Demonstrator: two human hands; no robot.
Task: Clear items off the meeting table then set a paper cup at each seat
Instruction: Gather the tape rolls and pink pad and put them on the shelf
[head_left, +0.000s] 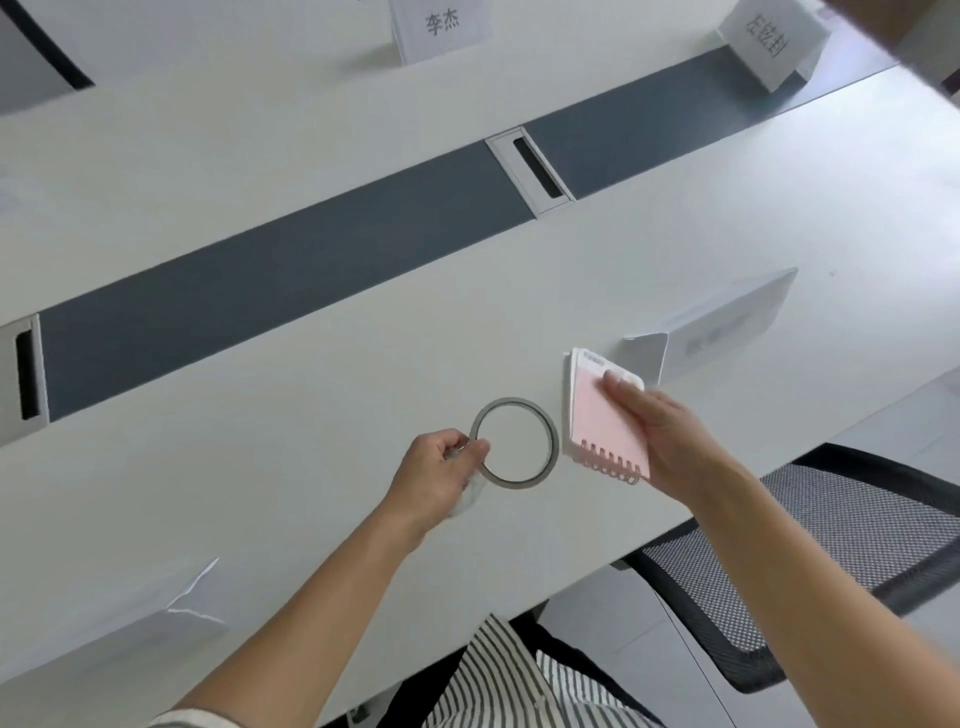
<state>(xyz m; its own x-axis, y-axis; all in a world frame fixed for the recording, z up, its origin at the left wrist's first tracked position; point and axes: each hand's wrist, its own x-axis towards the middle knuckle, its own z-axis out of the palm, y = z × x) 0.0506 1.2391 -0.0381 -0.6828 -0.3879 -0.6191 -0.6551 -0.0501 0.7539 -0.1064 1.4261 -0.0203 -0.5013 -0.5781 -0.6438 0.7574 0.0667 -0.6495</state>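
Near name card (727, 327): print blurred, unreadable.
Lower-left name card (130, 629): cut by the left edge.
Crumpled white item (470, 496): mostly hidden under the left hand (441, 478), kind unclear.
Mesh chair (841, 551): cut by the right edge.
Top-right corner: blurred, unidentifiable.

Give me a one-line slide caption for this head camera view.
Left hand grips a grey tape ring while right hand lifts a pink spiral notebook off the white meeting table.
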